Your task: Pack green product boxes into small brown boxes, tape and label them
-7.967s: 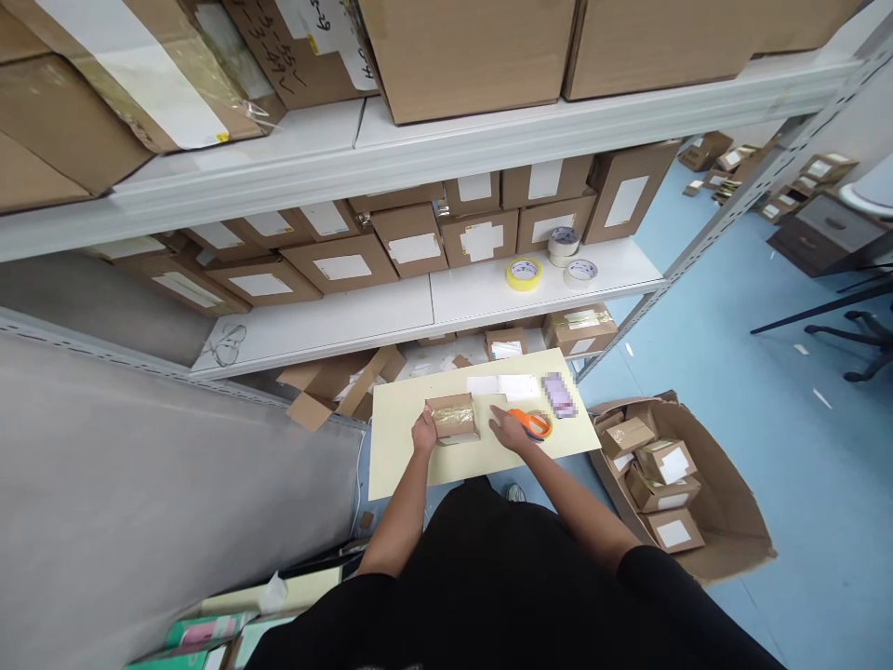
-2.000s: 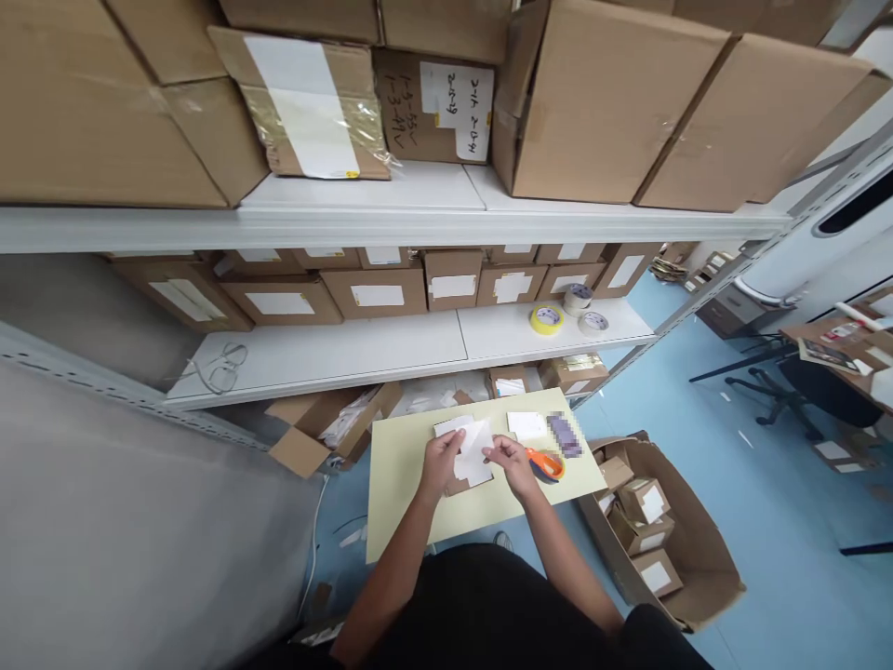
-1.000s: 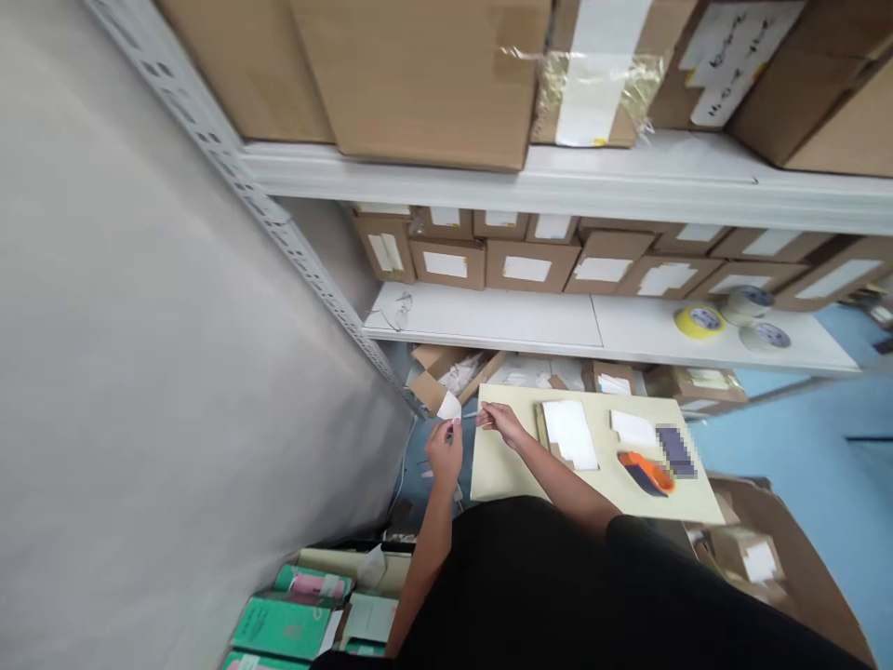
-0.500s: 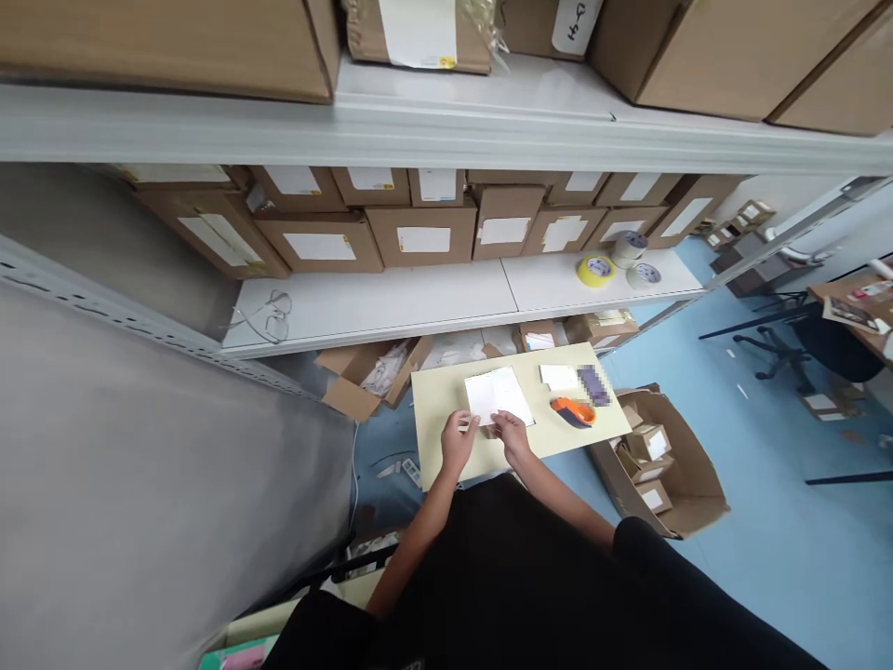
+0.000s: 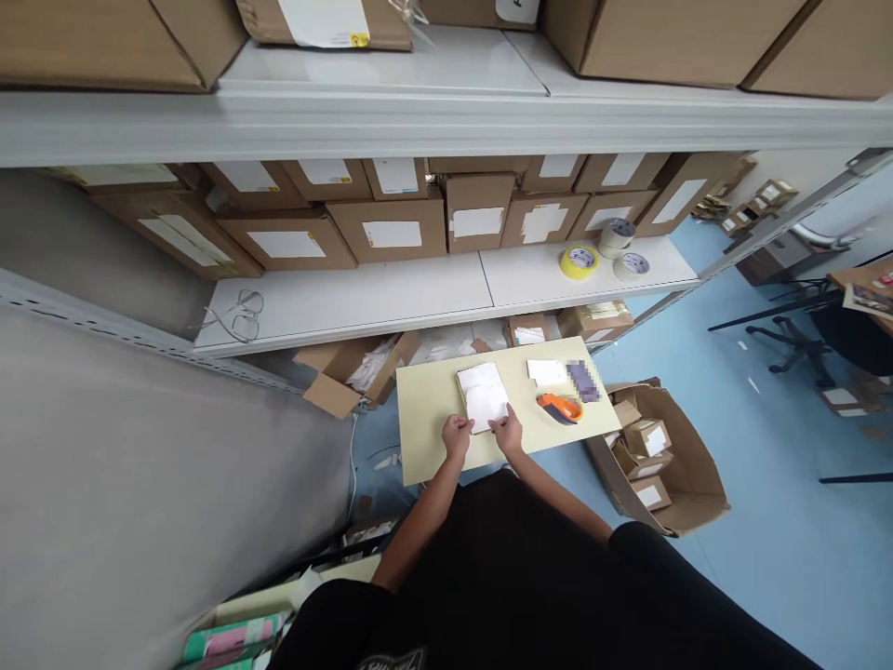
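A white sheet [image 5: 484, 393] lies over a flat, brown-edged thing on the pale yellow tabletop [image 5: 427, 409]; what that thing is I cannot make out. At the sheet's near left corner, my left hand [image 5: 457, 437] is closed with its fingertips on the edge. My right hand [image 5: 509, 433] pinches the near right corner. To the right are an orange and dark blue tape dispenser [image 5: 560, 408], a stack of white labels [image 5: 548, 372] and a blurred-out purple item [image 5: 583, 381].
A large open carton [image 5: 687, 465] with several small boxes stands on the floor at right. Above the table, a shelf [image 5: 363, 298] holds labelled cartons, tape rolls [image 5: 579, 262] and glasses [image 5: 244, 316]. Another open box [image 5: 359, 372] sits behind the table's left end.
The sheet now lies turned and lined up with the brown-edged thing beneath it. My hands have spread slightly to its two near corners. The whole view has shifted a little.
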`<state>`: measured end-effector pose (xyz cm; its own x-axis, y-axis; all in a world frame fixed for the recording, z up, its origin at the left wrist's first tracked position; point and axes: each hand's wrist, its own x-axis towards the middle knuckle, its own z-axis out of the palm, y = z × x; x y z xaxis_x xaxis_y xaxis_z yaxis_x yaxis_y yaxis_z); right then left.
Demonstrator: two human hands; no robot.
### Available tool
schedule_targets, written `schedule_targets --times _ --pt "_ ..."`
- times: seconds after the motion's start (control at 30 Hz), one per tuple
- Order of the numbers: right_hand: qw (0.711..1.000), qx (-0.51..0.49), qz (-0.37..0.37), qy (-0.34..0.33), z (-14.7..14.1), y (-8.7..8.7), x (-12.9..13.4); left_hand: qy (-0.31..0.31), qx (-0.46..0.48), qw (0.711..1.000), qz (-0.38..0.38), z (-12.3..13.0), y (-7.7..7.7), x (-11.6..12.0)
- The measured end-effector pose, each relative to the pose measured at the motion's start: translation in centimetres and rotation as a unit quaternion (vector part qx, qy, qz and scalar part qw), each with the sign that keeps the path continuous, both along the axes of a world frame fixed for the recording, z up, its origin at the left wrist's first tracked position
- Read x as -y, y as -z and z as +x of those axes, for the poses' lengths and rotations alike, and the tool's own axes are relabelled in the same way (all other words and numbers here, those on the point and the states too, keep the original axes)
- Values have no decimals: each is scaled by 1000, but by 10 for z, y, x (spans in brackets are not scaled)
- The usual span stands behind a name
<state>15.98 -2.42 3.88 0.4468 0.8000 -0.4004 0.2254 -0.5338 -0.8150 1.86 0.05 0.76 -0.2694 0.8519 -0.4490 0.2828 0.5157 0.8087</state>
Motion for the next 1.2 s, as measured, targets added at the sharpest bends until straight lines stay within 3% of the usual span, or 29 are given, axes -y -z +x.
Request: schedule_targets --times 0.17,0.33,0.83,1.2 --pt "999 26 -19 -38 13 19 0 -23 -24 999 -18 18 14 3" --pt "997 38 -25 -62 16 27 -6 -43 -49 997 -29 25 18 1" --pt "986 60 -67 -143 27 37 -16 -77 -125 987 -60 38 7 2" --pt "963 108 -151 -197 30 31 -30 -83 -166 980 -78 40 3 -3"
